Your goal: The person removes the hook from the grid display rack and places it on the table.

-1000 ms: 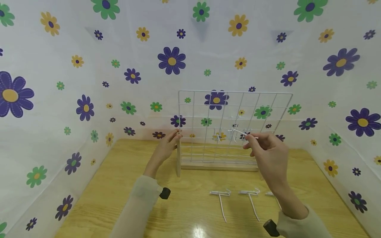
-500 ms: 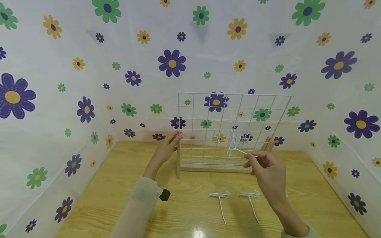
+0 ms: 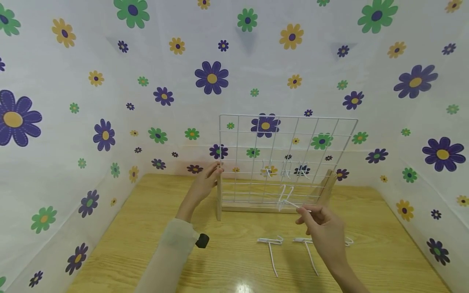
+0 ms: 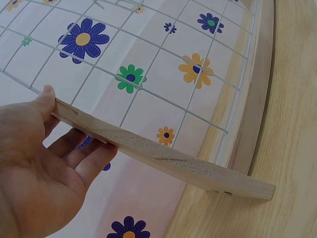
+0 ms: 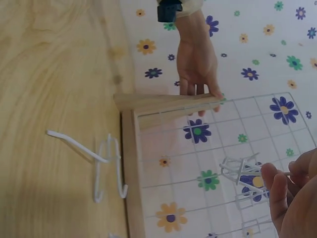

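White hook (image 3: 288,202) — in right-hand fingers (image 3: 307,218), near wire grid (image 3: 254,160)

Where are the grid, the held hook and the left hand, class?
Grid (image 3: 273,147): head view, a wire crossing.
Held hook (image 3: 292,204): head view, its rod.
Left hand (image 4: 42,181): left wrist view, the palm.

Head view: soft, even light, moderate brightness. Small white glare on the table (image 3: 128,244) at bottom centre; faint shadow to its right. Grey shading on the backdrop (image 3: 242,106), upper centre. Left wrist view: fairly crisp; rack's base bar (image 4: 257,89) bows, lens distortion. Right wrist view: hazier; right hand (image 5: 299,203) shaded, lower right.
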Motion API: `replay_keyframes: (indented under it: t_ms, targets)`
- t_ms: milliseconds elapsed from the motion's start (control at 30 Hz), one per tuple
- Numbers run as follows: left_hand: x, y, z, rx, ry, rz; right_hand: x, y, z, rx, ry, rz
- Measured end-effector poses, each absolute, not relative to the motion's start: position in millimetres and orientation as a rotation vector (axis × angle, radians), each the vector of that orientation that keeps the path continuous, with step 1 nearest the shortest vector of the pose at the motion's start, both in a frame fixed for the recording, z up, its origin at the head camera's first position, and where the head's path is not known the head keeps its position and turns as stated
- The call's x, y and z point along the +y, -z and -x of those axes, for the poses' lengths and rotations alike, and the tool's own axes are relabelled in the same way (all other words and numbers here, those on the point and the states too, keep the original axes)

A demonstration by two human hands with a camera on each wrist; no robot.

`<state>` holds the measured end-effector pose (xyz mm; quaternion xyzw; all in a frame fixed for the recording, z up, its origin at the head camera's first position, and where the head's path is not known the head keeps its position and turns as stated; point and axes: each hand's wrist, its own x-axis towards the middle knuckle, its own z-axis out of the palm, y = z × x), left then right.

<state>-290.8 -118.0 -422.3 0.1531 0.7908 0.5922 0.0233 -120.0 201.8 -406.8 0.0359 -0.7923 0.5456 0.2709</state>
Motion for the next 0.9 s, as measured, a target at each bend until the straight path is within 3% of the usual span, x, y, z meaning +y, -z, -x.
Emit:
replay_keyframes:
  t_ms: [900]
  targets:
    - [-118, 422, 291, 2.450, -1.825, -0.491, 156, 469, 107, -2.234, -1.696, -0.126]
